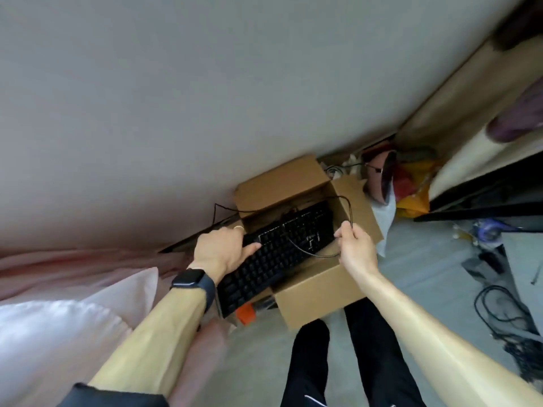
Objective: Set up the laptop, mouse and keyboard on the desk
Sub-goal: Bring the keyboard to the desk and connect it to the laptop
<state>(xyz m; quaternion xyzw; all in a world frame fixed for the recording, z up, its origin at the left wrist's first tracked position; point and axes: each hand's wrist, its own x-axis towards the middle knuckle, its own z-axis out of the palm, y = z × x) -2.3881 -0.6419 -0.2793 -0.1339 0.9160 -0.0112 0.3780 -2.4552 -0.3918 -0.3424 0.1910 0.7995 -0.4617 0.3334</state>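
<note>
Legs: we are standing in black trousers (308,362) on a grey floor.
Left wrist: we are wearing a black square smartwatch (191,282).
Left hand: our left hand (219,249) is gripping the long edge of the black rectangular keyboard (282,254), with the thumb lying across the keys and the fingers curling round behind.
Right hand: our right hand (357,248) is pinching the thin black cable (348,207) in curled fingers at the keyboard's right end; we cannot tell whether it is also gripping the keyboard.
Keyboard: we are holding it tilted over the open brown cardboard box (317,292), with its near end sticking out past the rim.
Beyond: the box is sitting against a plain grey wall (205,98).
</note>
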